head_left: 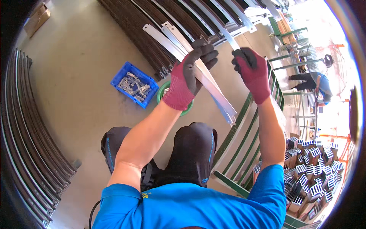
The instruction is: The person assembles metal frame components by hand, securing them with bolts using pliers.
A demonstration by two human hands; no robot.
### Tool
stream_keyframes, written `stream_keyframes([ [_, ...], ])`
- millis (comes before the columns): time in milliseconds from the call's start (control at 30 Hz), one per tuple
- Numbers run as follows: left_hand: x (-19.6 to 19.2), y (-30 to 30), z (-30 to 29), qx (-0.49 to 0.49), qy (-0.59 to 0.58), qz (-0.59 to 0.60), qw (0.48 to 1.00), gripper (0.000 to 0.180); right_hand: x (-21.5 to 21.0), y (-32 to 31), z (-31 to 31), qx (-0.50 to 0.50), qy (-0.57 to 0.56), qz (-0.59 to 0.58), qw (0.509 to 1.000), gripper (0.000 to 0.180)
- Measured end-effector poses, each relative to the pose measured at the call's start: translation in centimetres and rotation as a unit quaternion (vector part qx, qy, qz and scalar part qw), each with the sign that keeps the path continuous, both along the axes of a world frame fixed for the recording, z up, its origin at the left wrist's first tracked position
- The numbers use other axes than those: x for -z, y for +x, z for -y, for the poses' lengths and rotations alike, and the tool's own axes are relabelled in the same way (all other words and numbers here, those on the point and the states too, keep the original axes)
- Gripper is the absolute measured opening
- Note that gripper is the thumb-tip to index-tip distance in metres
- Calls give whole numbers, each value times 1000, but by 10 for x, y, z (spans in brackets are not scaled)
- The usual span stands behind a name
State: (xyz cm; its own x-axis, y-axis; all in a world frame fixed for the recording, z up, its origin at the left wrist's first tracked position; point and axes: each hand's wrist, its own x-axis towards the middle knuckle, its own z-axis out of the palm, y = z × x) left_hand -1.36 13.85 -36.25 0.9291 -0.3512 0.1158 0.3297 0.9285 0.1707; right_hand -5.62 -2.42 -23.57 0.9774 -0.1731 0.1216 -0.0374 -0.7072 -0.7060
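Note:
In purple gloves with dark palms and fingers, both my hands are raised in front of my knees. My left hand [183, 76] grips a small bundle of long flat metal strips [218, 94], fanned at the upper end, with holes near their ends. Its thumb lies over them, and the fingers curl loosely at the far side. To the right, my right hand [252, 72] pinches the near end of a single flat metal strip [229, 39]. That strip points up and away, over the long dark rails [131, 32] at the top.
A blue bin [125, 93] of small metal parts stands on the floor, beside a green tub [187, 111] partly behind my left wrist. More rails [32, 145] lie at left. Right are a green metal frame [232, 164], stacked profiles [314, 170] and, farther off, a bending person [323, 86].

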Motion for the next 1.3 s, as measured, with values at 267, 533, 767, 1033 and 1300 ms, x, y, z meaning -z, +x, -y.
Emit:
stream_keyframes([
  [267,1,-7,13,-10,-11,-11,1000,44,43,-27,-18,-121,49,-97,987,22],
  [533,12,-24,19,-71,135,-86,985,39,43,-39,-5,-47,-68,6,997,17],
  [767,-4,-18,13,-28,167,-114,979,48,51,-63,23,20,-104,-23,994,14],
  [1033,20,-43,36,-65,329,-61,940,48,63,-61,4,4,-133,-18,991,12],
  [1300,2,-46,42,27,188,-64,980,59,70,-59,50,-73,-3,-36,997,8],
])
